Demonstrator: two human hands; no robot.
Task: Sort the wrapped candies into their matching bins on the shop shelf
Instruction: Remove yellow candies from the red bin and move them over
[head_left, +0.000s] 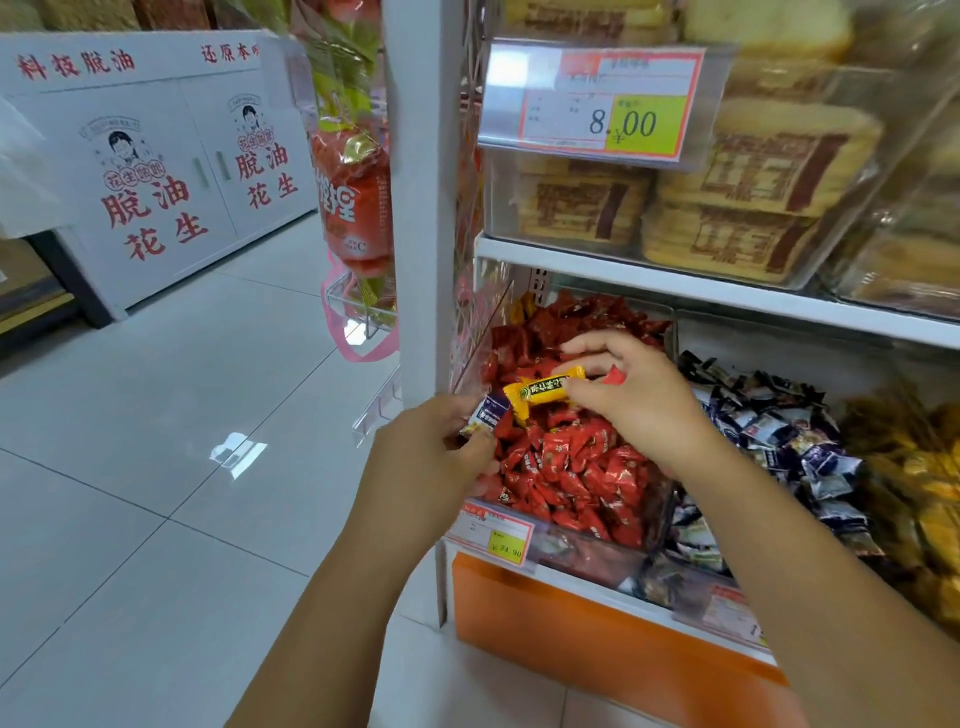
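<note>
Over the red bin (582, 553), the right hand (628, 395) is pinching one yellow candy (543, 389) by its end. The left hand (431, 452) is gripping one blue candy (485, 413) at that bin's front-left corner, both likely being kept clear as mismatches. Right of the bin, one blue pile (779, 431) and, beyond it, one yellow pile (924, 467) are waiting.
</note>
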